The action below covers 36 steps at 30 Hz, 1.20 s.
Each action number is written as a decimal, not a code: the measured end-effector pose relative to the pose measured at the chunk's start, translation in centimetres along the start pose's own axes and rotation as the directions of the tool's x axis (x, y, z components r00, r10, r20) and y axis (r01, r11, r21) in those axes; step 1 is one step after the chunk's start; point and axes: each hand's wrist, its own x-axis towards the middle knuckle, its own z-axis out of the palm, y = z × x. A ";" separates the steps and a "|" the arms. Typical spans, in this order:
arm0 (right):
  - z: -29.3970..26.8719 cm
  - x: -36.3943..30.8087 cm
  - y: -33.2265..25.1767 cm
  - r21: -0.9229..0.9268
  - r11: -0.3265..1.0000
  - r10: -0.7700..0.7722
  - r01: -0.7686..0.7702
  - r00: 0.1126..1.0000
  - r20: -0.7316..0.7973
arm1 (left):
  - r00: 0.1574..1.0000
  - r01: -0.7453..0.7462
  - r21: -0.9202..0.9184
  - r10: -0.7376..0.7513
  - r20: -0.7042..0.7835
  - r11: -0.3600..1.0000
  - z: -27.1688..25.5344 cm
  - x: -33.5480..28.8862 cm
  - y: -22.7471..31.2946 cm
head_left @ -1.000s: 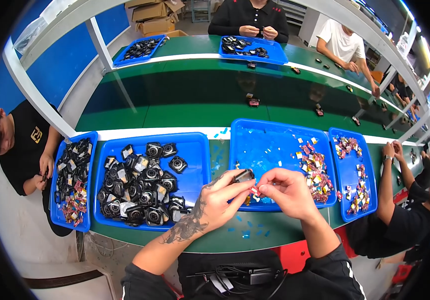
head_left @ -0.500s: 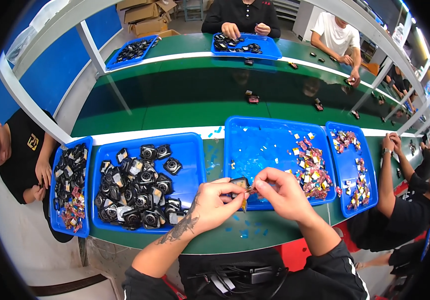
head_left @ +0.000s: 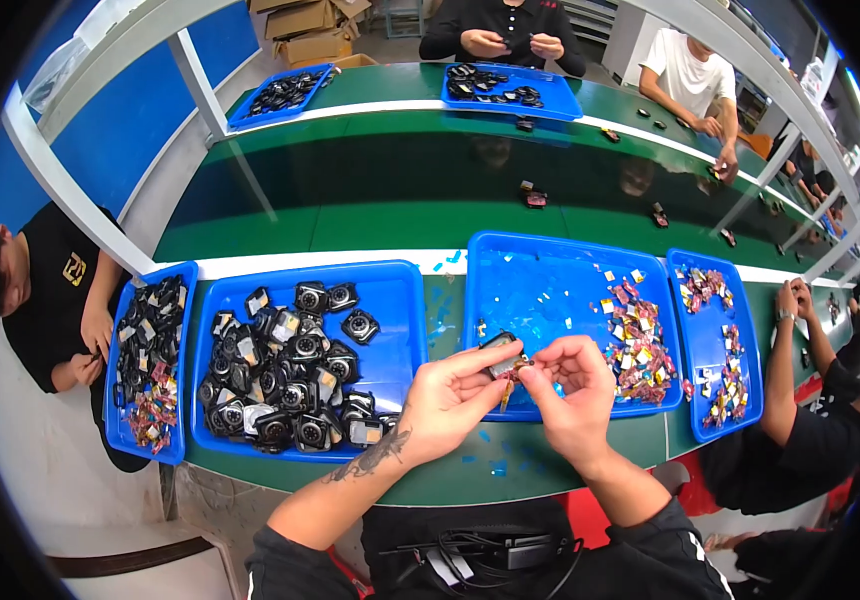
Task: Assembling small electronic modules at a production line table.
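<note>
The small dark case [head_left: 503,367] in the left hand [head_left: 453,397] looks smooth and slightly shiny. The large left tray [head_left: 397,340] is glossy blue plastic; the green belt [head_left: 400,190] beyond looks polished. The far boxes [head_left: 312,22] are matt cardboard, the near left sleeve [head_left: 295,565] black cloth.

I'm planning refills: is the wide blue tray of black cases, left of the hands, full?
Partly full: the wide tray has black cases heaped left and centre, with bare bottom upper right.

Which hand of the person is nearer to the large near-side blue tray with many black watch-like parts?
Left. The left hand is just right of the large tray, its wrist side nearest the tray's near right corner; the right hand is farther right.
</note>
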 end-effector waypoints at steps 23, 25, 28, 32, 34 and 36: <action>-0.4 10.6 1.1 -0.435 0.894 0.013 0.106 0.965 0.262 | 0.841 -0.064 0.995 0.534 0.092 -0.071 -4.4 1.7 1.1; 0.3 16.3 3.9 -0.570 0.809 -0.049 0.143 0.983 0.177 | 0.774 0.391 0.674 0.172 -0.609 0.627 -4.1 1.1 3.7; 4.1 22.3 7.1 -0.647 0.762 0.020 0.030 0.997 0.070 | 0.916 0.252 0.922 0.378 -0.130 -0.294 -9.5 -1.9 0.9; 3.7 25.3 9.8 -0.731 0.655 0.261 -0.192 0.965 -0.020 | 0.930 0.249 0.953 0.317 -0.185 -0.172 -8.3 -1.0 1.1; 3.1 25.6 10.0 -0.754 0.612 0.313 -0.237 0.949 -0.044 | 0.946 0.248 0.954 0.253 -0.201 -0.169 -8.4 -0.1 1.4; 3.5 24.7 8.4 -0.789 0.583 0.300 -0.195 0.954 -0.014 | 0.943 0.230 0.954 0.285 -0.170 -0.193 -9.9 -1.4 -0.4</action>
